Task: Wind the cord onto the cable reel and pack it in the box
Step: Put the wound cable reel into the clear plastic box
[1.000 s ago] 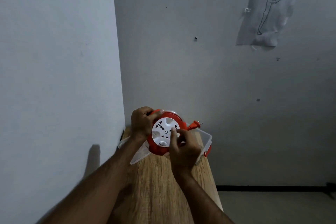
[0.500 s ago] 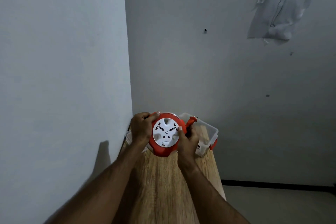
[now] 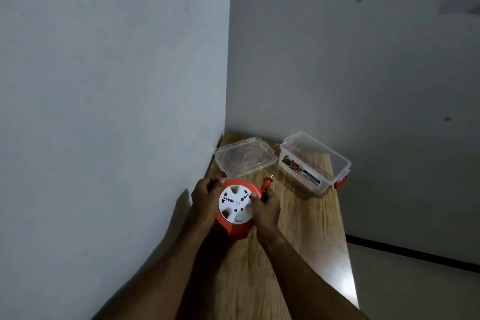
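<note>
You now hold the round orange-and-white cable reel (image 3: 235, 209) nearer you, clear of the clear plastic box (image 3: 315, 162); your right hand (image 3: 265, 206) grips its rim beside the orange plug (image 3: 267, 183).

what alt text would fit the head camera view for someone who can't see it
A person's left hand and right hand grip a round orange cable reel with a white socket face above a narrow wooden table set in a wall corner. Beyond it on the table sit a clear plastic lid and, to its right, an open clear plastic box with orange latches.
</note>
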